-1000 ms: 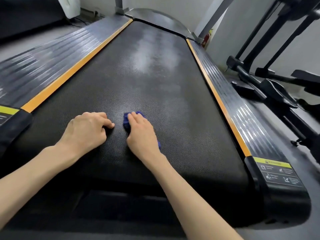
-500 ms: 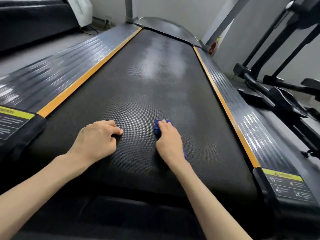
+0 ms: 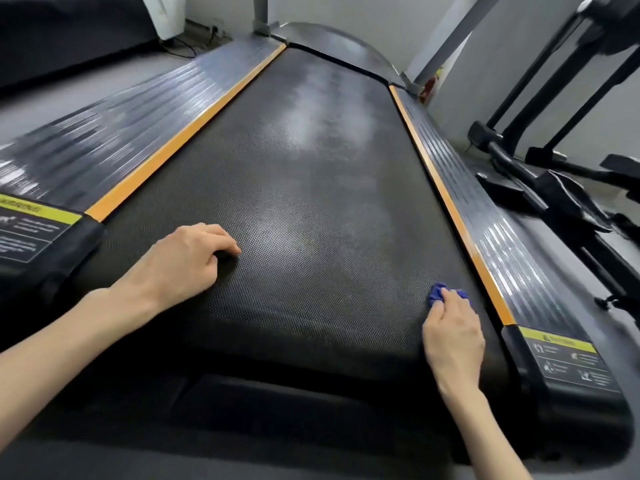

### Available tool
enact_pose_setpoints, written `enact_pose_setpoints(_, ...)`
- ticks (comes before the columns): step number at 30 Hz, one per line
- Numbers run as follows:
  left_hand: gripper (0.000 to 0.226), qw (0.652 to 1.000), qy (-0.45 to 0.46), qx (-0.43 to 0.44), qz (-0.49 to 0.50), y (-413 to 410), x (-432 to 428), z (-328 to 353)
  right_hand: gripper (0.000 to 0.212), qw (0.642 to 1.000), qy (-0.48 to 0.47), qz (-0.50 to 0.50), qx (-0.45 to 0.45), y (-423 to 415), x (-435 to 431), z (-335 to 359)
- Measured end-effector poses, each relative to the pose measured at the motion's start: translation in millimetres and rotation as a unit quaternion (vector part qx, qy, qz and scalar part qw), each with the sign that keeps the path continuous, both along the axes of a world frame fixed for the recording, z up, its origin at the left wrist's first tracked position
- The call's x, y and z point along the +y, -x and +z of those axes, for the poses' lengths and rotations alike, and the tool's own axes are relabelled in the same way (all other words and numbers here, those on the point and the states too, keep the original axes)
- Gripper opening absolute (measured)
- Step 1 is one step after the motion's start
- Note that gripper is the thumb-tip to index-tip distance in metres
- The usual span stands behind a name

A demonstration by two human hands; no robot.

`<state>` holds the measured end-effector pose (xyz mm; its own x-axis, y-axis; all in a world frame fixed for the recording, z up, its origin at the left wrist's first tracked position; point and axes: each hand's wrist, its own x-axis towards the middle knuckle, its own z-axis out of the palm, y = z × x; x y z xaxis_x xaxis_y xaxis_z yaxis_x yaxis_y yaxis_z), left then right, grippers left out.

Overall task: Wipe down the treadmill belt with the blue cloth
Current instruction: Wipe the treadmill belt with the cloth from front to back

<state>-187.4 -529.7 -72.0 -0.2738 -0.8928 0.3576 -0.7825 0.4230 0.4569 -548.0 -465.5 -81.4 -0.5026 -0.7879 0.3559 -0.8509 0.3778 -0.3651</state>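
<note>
Mid-wipe: the right hand (image 3: 453, 332) grasped the bunched cloth (image 3: 437, 293) on the belt (image 3: 311, 202), near the orange strip (image 3: 449, 206). The left hand (image 3: 180, 265) braced clenched, empty. The next stroke likely needed to run leftward.

Beside the black textured treadmill belt (image 3: 311, 209), I see a left yellow-and-black warning sticker (image 3: 33, 230) on the left black end cap (image 3: 64, 268) and a right yellow-and-black warning sticker (image 3: 571, 362) on the right black end cap (image 3: 588, 420). Both show white pictograms; the wording is too blurred to read.
</note>
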Motion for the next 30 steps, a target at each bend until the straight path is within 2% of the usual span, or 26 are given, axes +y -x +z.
enact_pose_setpoints(5,0.043,0.997,0.054,-0.011,0.06,-14,17,6,0.047,0.987,0.056,0.132,0.066,-107,-8,-16)
enact_pose_setpoints(10,0.045,0.984,0.139,-0.103,0.046,-41,39,3,0.049,0.958,0.06,0.273,0.056,-221,-15,-14)
enact_pose_setpoints(15,0.036,0.97,0.163,-0.129,0.125,-59,50,6,0.047,0.952,0.022,0.296,0.074,-264,-19,-14)
enact_pose_setpoints(20,0.04,0.96,0.172,-0.15,0.165,-78,58,13,0.051,0.941,-0.03,0.33,0.063,-310,-37,-4)
enact_pose_setpoints(24,0.032,0.958,0.156,-0.151,0.19,-79,61,6,0.059,0.91,-0.028,0.407,0.075,-282,-36,-5)
enact_pose_setpoints(26,0.03,0.955,0.157,-0.159,0.195,-75,59,6,0.061,0.925,-0.011,0.375,0.056,-242,-31,-2)
enact_pose_setpoints(30,0.03,0.956,0.154,-0.151,0.197,-65,56,5,0.051,0.969,-0.003,0.241,0.055,-126,-14,-1)
